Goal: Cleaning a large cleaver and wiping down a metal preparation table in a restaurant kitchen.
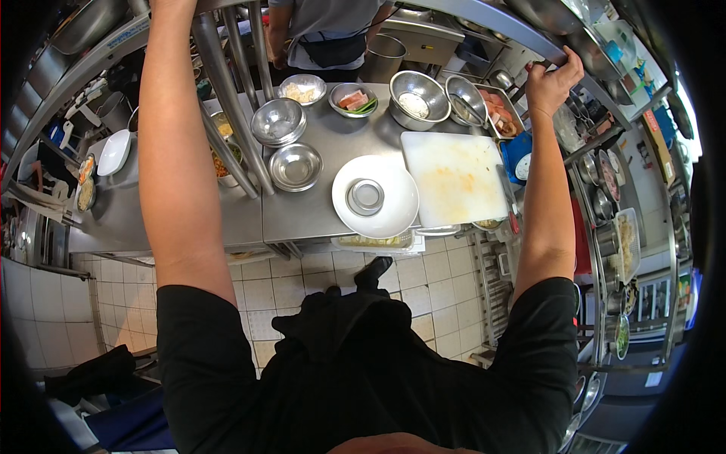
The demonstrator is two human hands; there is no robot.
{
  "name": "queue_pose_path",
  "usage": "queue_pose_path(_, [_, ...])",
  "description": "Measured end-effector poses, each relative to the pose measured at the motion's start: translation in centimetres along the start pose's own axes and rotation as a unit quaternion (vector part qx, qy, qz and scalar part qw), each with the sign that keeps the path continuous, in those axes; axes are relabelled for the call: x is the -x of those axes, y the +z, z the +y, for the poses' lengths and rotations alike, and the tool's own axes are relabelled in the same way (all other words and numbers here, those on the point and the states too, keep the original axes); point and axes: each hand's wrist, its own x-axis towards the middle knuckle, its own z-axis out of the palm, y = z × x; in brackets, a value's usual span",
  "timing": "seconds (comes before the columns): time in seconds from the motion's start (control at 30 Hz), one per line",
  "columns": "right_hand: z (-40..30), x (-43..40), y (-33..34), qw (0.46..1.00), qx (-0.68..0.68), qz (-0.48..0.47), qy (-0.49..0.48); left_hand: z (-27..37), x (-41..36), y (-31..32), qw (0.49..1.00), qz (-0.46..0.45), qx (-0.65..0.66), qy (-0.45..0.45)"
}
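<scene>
My right hand (556,82) is raised to the front edge of the overhead steel shelf (499,25), its fingers curled over the edge. My left arm reaches up past the steel posts, and the left hand is beyond the top of the view. Before me on the steel counter (300,218) stands a wide white bowl (400,196) with a small round metal dish (367,196) inside. The bowl touches a stained white cutting board (448,170). A knife (506,190) lies along the board's right edge.
Stacked steel bowls (278,122) stand left of the white bowl. Behind are a bowl of meat and green stalks (356,102), a deep bowl with white contents (417,99) and a tray of raw meat (499,113). Steel posts (227,102) rise at left. A person (334,40) stands across the counter.
</scene>
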Motion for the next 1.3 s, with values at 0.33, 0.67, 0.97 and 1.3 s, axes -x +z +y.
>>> queue_pose_path(0.33, [0.3,0.0,0.2,1.000,-0.010,0.002,-0.007,2.1,0.4,-0.6,0.993,-0.040,0.039,-0.102])
queue_pose_path(0.67, [0.2,0.1,0.1,1.000,-0.009,0.000,0.004,0.4,0.3,0.0,1.000,-0.009,0.017,-0.023])
queue_pose_path(0.97, [0.0,0.0,0.2,1.000,-0.005,0.004,-0.005,-0.2,0.0,0.0,1.000,0.006,-0.007,0.005])
queue_pose_path(1.3, [0.1,0.0,0.2,1.000,-0.009,0.006,-0.008,-0.4,-0.1,0.1,1.000,0.002,-0.001,0.008])
